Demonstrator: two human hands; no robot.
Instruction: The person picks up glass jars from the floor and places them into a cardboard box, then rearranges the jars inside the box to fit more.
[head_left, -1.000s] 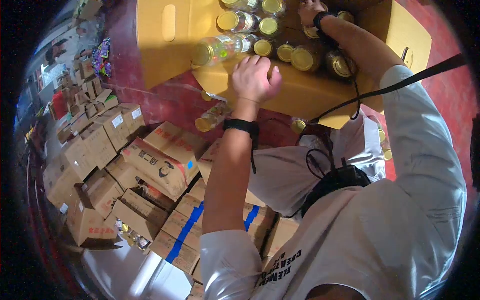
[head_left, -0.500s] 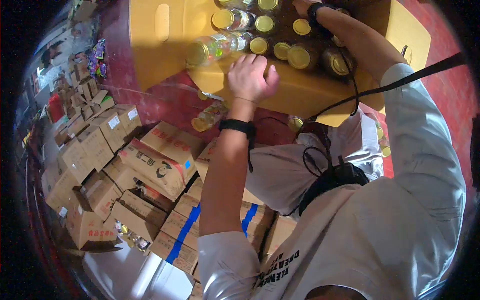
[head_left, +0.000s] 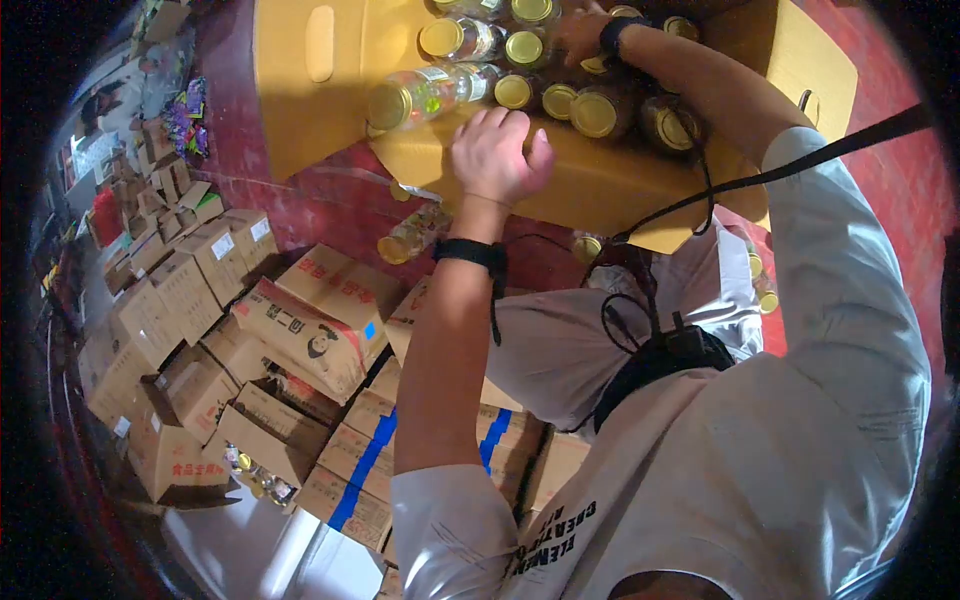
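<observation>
Box looks nearly full of gold-lid jars, few loose jars just below it; L hand flat on box front wall, gripping nothing; R hand inside among jars, grip unclear.

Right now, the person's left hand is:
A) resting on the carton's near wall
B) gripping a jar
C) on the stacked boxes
A: the left hand lies on the near wall of the carton, just short of the gold-lidded jars.
</observation>
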